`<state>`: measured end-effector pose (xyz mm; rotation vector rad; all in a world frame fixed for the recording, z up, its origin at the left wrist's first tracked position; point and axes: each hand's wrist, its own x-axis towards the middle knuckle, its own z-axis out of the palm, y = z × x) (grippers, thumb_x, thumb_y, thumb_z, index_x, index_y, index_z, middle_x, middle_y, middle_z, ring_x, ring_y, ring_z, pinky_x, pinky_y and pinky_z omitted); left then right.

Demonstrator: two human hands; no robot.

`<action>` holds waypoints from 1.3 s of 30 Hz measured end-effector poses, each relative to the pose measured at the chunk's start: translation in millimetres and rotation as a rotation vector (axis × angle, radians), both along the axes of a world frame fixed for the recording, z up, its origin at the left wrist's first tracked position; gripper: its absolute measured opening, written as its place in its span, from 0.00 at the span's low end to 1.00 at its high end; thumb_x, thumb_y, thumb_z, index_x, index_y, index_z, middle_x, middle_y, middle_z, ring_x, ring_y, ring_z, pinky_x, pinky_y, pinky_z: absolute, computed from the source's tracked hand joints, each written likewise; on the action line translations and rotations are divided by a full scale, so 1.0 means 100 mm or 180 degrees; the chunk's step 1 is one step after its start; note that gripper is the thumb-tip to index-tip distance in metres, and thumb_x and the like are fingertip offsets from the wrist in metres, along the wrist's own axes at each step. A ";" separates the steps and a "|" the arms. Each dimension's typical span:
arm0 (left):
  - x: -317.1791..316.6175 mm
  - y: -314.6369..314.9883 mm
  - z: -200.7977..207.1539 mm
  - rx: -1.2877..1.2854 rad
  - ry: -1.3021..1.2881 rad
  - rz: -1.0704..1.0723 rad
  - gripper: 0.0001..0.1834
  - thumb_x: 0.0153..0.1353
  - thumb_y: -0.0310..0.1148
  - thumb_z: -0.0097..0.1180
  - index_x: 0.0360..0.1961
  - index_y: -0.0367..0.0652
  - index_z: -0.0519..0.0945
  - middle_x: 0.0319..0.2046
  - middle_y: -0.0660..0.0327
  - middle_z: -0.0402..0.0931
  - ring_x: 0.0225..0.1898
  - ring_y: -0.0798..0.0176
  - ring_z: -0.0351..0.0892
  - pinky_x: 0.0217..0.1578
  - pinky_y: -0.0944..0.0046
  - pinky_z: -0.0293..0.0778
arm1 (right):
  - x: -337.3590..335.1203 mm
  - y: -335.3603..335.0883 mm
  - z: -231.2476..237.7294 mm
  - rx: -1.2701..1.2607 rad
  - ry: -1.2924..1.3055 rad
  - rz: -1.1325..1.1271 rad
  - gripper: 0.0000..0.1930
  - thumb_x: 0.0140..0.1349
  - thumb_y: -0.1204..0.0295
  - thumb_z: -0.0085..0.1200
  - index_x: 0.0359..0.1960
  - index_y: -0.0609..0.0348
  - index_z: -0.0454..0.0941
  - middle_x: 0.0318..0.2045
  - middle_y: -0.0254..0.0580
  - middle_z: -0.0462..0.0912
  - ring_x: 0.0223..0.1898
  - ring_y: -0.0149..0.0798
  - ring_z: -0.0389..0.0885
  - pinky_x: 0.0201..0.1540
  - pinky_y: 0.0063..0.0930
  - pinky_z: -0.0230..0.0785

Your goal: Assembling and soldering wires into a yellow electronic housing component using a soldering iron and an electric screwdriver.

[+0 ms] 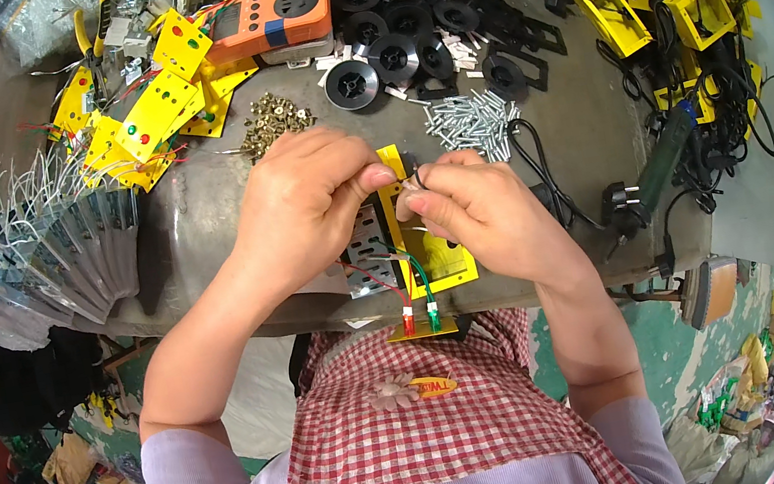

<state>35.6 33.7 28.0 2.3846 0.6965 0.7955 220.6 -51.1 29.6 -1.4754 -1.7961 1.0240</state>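
My left hand [305, 204] is closed in a pinch above the yellow metal frame [457, 269], and what its fingertips hold is too small to make out. Close beside it, my right hand [488, 211] pinches the end of a thin black cord [417, 178]. The frame lies at the table's near edge beneath both hands, partly hidden by them. A red indicator lamp [409, 322] and a green indicator lamp [434, 317] sit on a yellow plate [422, 332] at that edge. Their red and green wires run up toward the frame. Left of it lies a slotted metal plate [365, 250].
Brass parts [275, 120] and silver screws [473, 124] lie in heaps beyond my hands. Black spools [393, 56] and an orange multimeter [271, 19] stand farther back. Wired circuit boards [70, 257] are at left; yellow frames [703, 14] and a power plug [621, 202] at right.
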 end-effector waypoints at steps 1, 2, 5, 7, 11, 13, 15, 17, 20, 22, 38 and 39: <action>-0.02 -0.01 -0.01 0.0011 0.0008 0.0010 0.04 0.53 0.27 0.61 0.26 0.40 0.78 0.22 0.58 0.74 0.27 0.51 0.74 0.31 0.57 0.69 | 0.00 0.00 -0.03 0.0011 0.0008 0.0010 0.10 0.65 0.68 0.51 0.30 0.63 0.76 0.22 0.48 0.76 0.29 0.50 0.75 0.47 0.38 0.65; -0.06 -0.02 -0.02 0.0120 -0.0011 0.0007 0.03 0.52 0.25 0.60 0.26 0.41 0.78 0.24 0.58 0.75 0.29 0.51 0.75 0.32 0.57 0.70 | 0.00 0.00 -0.09 0.0218 0.0102 0.0070 0.10 0.64 0.68 0.51 0.31 0.63 0.76 0.22 0.48 0.76 0.28 0.50 0.75 0.46 0.38 0.65; -0.51 0.37 0.01 0.0583 0.0509 0.0762 0.04 0.51 0.22 0.58 0.29 0.41 0.78 0.28 0.57 0.77 0.34 0.51 0.77 0.37 0.56 0.71 | 0.16 -0.13 -0.09 -0.0015 0.0386 0.0003 0.10 0.64 0.67 0.52 0.31 0.62 0.77 0.22 0.47 0.77 0.28 0.50 0.74 0.45 0.38 0.65; -0.93 0.70 0.10 0.1248 0.1595 0.2324 0.10 0.51 0.20 0.55 0.35 0.41 0.80 0.32 0.57 0.78 0.39 0.51 0.78 0.45 0.54 0.71 | 0.15 -0.11 -0.07 -0.0456 0.0583 -0.0066 0.10 0.64 0.67 0.52 0.32 0.62 0.78 0.23 0.46 0.78 0.28 0.50 0.75 0.45 0.38 0.65; -0.36 0.19 0.18 0.1142 0.1110 0.0769 0.30 0.46 0.17 0.59 0.54 0.48 0.77 0.53 0.53 0.73 0.54 0.48 0.72 0.53 0.54 0.70 | 0.01 0.03 -0.07 0.0105 -0.0131 0.0085 0.09 0.63 0.69 0.51 0.31 0.61 0.79 0.23 0.45 0.79 0.29 0.49 0.76 0.47 0.37 0.64; -0.06 -0.06 0.36 0.0679 0.0229 -0.0181 0.24 0.44 0.20 0.62 0.47 0.44 0.80 0.45 0.56 0.77 0.46 0.50 0.75 0.48 0.55 0.71 | -0.01 0.01 -0.07 0.0215 -0.0115 0.0116 0.09 0.62 0.69 0.51 0.30 0.61 0.78 0.23 0.45 0.79 0.28 0.48 0.76 0.48 0.37 0.63; -0.02 0.00 0.40 0.0979 0.0789 -0.0569 0.12 0.45 0.22 0.62 0.35 0.42 0.82 0.33 0.60 0.79 0.37 0.52 0.76 0.42 0.56 0.71 | 0.00 -0.05 -0.06 0.0497 -0.0059 0.0109 0.08 0.63 0.70 0.50 0.30 0.60 0.78 0.22 0.44 0.78 0.27 0.48 0.76 0.48 0.37 0.63; -0.03 0.09 0.36 0.1024 0.0505 -0.0399 0.08 0.46 0.23 0.62 0.31 0.41 0.81 0.29 0.60 0.77 0.35 0.52 0.75 0.40 0.57 0.71 | 0.08 -0.09 0.06 0.0229 -0.0147 0.0046 0.08 0.63 0.71 0.50 0.30 0.61 0.78 0.21 0.41 0.78 0.26 0.44 0.76 0.48 0.37 0.63; -0.15 0.38 0.20 0.1082 0.0494 0.0579 0.07 0.53 0.32 0.59 0.26 0.39 0.81 0.27 0.58 0.77 0.34 0.53 0.76 0.40 0.56 0.70 | 0.18 -0.20 -0.07 -0.0107 0.0629 -0.0350 0.08 0.64 0.71 0.51 0.34 0.63 0.80 0.23 0.37 0.79 0.28 0.36 0.77 0.45 0.29 0.66; -0.22 0.42 0.15 0.1666 0.1125 0.0880 0.14 0.59 0.40 0.58 0.27 0.38 0.82 0.29 0.55 0.78 0.36 0.52 0.77 0.42 0.53 0.71 | 0.18 -0.22 -0.18 0.0155 0.1085 -0.0474 0.09 0.65 0.72 0.51 0.38 0.65 0.81 0.27 0.35 0.81 0.30 0.30 0.77 0.40 0.22 0.69; -0.40 -0.29 0.09 -0.2252 0.0530 0.0316 0.10 0.58 0.23 0.53 0.41 0.36 0.80 0.38 0.60 0.77 0.40 0.65 0.76 0.45 0.64 0.70 | -0.06 -0.30 -0.10 -0.0469 0.0917 -0.0840 0.06 0.61 0.76 0.55 0.39 0.61 0.78 0.21 0.32 0.74 0.23 0.21 0.70 0.26 0.19 0.63; -0.37 -0.28 0.06 -0.1896 0.0509 0.0632 0.09 0.57 0.23 0.55 0.40 0.37 0.80 0.36 0.60 0.77 0.39 0.64 0.76 0.44 0.64 0.70 | -0.06 -0.31 -0.13 -0.0374 0.1283 -0.1165 0.06 0.62 0.75 0.54 0.39 0.61 0.78 0.21 0.31 0.74 0.23 0.22 0.70 0.27 0.20 0.63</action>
